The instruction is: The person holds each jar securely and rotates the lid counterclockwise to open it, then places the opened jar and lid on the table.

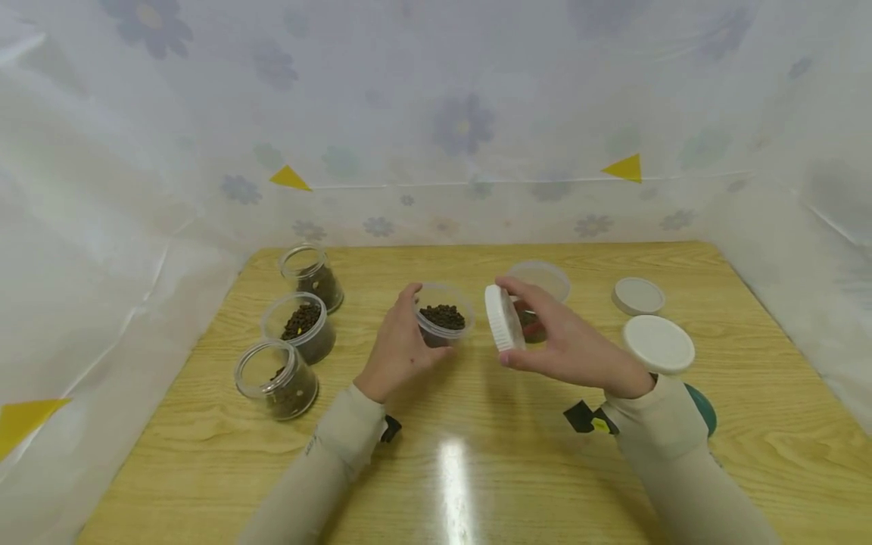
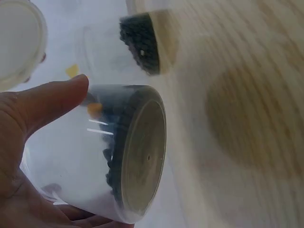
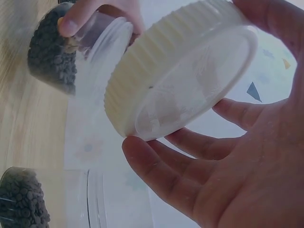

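Observation:
My left hand [image 1: 405, 344] grips a clear jar [image 1: 436, 334] by its sides, thumb and fingers curled round it. Dark pellets lie in the bottom of this jar, and its mouth is uncovered. In the left wrist view the jar's base [image 2: 146, 156] shows raised off the table. Just to the right, my right hand [image 1: 565, 341] holds a white screw lid [image 1: 502, 318] by its rim, tilted on edge and apart from the jar. The lid's ridged side [image 3: 156, 57] faces the jar in the right wrist view. Another clear jar [image 1: 545, 277] stands behind my right hand, partly hidden.
Three uncovered clear jars stand along the left: back [image 1: 320, 284], middle [image 1: 316, 341] and front [image 1: 293, 390], each with dark pellets. At right lie a smaller white lid [image 1: 638, 296] and a larger one [image 1: 658, 344]. A green thing [image 1: 702, 409] shows partly behind my right sleeve.

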The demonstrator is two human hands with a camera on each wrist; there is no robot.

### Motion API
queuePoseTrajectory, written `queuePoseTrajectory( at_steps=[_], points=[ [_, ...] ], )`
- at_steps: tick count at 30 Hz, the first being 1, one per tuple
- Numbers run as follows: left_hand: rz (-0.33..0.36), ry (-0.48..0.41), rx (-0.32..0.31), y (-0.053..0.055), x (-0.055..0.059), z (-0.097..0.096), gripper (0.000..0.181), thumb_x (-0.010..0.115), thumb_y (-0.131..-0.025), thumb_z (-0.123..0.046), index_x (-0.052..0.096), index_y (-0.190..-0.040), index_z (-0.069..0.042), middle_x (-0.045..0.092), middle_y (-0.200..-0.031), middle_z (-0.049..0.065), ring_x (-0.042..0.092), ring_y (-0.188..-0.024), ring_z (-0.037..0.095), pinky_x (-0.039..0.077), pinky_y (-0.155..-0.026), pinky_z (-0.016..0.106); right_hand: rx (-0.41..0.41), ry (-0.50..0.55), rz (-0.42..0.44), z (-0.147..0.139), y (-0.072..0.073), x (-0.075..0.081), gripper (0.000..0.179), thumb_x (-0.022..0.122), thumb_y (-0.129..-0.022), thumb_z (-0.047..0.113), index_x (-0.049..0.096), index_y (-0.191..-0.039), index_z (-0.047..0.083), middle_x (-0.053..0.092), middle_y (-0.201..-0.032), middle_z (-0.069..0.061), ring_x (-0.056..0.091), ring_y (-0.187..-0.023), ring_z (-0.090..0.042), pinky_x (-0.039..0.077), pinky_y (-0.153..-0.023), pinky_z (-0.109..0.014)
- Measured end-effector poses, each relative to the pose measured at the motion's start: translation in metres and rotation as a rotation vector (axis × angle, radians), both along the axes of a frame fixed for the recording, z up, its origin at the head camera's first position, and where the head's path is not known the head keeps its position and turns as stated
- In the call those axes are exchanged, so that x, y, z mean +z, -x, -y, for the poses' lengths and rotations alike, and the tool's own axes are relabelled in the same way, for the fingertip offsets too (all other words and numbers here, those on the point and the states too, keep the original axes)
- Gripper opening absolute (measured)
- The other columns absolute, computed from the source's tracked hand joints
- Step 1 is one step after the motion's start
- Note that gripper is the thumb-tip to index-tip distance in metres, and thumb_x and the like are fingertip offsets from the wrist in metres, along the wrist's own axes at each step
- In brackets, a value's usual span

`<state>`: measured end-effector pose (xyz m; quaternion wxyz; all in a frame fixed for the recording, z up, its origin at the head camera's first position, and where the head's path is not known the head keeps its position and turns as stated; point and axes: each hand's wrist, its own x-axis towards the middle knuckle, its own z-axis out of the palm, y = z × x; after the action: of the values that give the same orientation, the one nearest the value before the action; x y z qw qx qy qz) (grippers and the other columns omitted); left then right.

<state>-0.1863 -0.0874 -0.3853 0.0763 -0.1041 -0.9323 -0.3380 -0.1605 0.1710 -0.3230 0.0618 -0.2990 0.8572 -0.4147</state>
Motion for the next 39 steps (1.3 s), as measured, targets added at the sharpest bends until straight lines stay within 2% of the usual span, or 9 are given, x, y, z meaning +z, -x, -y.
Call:
queuePoseTrajectory(
  at_steps=[8, 16, 21, 24, 27, 29, 32, 36, 39],
  points=[
    [0.131, -0.057, 0.103, 0.018, -0.015, 0.010, 0.111, 0.088, -0.074, -0.028, 0.015, -0.157, -0.014, 0.036, -0.155, 0.017, 0.047, -0.137, 0.039, 0.046, -0.106, 0.053, -0.004, -0.027, -0.022, -0.006, -0.002, -0.001, 0.091, 0.075, -0.088, 0.030, 0.019, -0.159, 0.023, 0.043, -0.145, -0.009, 0.053, -0.121, -0.025, 0.051, -0.092, -0.044],
    [0.122, -0.041, 0.166, 0.025, -0.018, 0.021, 0.114, 0.089, -0.072, -0.034, 0.016, -0.156, -0.009, 0.041, -0.151, 0.021, 0.048, -0.133, 0.043, 0.045, -0.106, 0.056, 0.004, -0.039, -0.013, -0.007, -0.002, 0.000, 0.091, 0.075, -0.088, 0.030, 0.019, -0.159, 0.023, 0.043, -0.145, -0.009, 0.054, -0.120, -0.025, 0.050, -0.094, -0.046],
    [0.158, -0.001, 0.216, 0.029, -0.017, 0.029, 0.113, 0.088, -0.075, -0.033, 0.013, -0.156, -0.008, 0.043, -0.146, 0.028, 0.051, -0.128, 0.046, 0.048, -0.101, 0.057, 0.004, -0.053, -0.009, -0.008, -0.003, -0.001, 0.090, 0.075, -0.089, 0.033, 0.018, -0.159, 0.025, 0.043, -0.145, -0.007, 0.055, -0.119, -0.023, 0.049, -0.094, -0.044],
    [0.185, 0.013, 0.258, 0.032, -0.016, 0.033, 0.111, 0.086, -0.078, -0.028, 0.011, -0.156, -0.008, 0.031, -0.150, 0.031, 0.052, -0.123, 0.050, 0.050, -0.096, 0.057, 0.001, -0.057, -0.016, -0.010, -0.003, -0.003, 0.090, 0.074, -0.089, 0.034, 0.018, -0.159, 0.027, 0.043, -0.145, -0.006, 0.055, -0.119, -0.022, 0.050, -0.093, -0.042],
    [0.199, 0.002, 0.292, 0.032, -0.014, 0.035, 0.110, 0.085, -0.079, -0.023, 0.008, -0.157, -0.008, 0.011, -0.159, 0.030, 0.045, -0.128, 0.055, 0.049, -0.096, 0.059, -0.001, -0.060, -0.021, -0.011, -0.003, -0.005, 0.089, 0.074, -0.089, 0.034, 0.019, -0.159, 0.027, 0.044, -0.145, -0.005, 0.056, -0.117, -0.020, 0.051, -0.093, -0.040],
    [0.185, 0.011, 0.306, 0.031, -0.013, 0.035, 0.111, 0.085, -0.079, -0.023, 0.008, -0.157, -0.007, 0.002, -0.161, 0.027, 0.036, -0.135, 0.055, 0.046, -0.100, 0.060, 0.001, -0.058, -0.017, -0.012, -0.003, -0.006, 0.089, 0.074, -0.089, 0.034, 0.019, -0.158, 0.027, 0.045, -0.144, -0.005, 0.057, -0.116, -0.019, 0.051, -0.093, -0.040],
    [0.118, 0.035, 0.318, 0.028, -0.009, 0.034, 0.108, 0.084, -0.079, -0.031, 0.013, -0.157, -0.007, 0.004, -0.162, 0.025, 0.030, -0.140, 0.052, 0.042, -0.105, 0.060, 0.001, -0.060, -0.017, -0.013, -0.003, -0.007, 0.088, 0.074, -0.090, 0.033, 0.019, -0.158, 0.028, 0.045, -0.144, -0.005, 0.057, -0.117, -0.019, 0.051, -0.093, -0.041],
    [-0.034, 0.055, 0.282, 0.026, -0.001, 0.032, 0.094, 0.078, -0.083, -0.044, 0.029, -0.152, -0.003, 0.020, -0.159, 0.025, 0.041, -0.134, 0.048, 0.043, -0.105, 0.059, 0.003, -0.058, -0.016, -0.013, -0.002, -0.007, 0.088, 0.073, -0.090, 0.034, 0.018, -0.158, 0.028, 0.044, -0.145, -0.007, 0.057, -0.119, -0.022, 0.051, -0.094, -0.045],
    [-0.087, 0.072, 0.245, 0.026, 0.003, 0.032, 0.082, 0.075, -0.086, -0.043, 0.039, -0.147, 0.000, 0.029, -0.156, 0.025, 0.047, -0.129, 0.046, 0.044, -0.104, 0.059, 0.005, -0.052, -0.009, -0.013, -0.003, -0.007, 0.088, 0.073, -0.090, 0.036, 0.019, -0.158, 0.028, 0.043, -0.146, -0.007, 0.057, -0.119, -0.022, 0.051, -0.095, -0.046]
  ],
)
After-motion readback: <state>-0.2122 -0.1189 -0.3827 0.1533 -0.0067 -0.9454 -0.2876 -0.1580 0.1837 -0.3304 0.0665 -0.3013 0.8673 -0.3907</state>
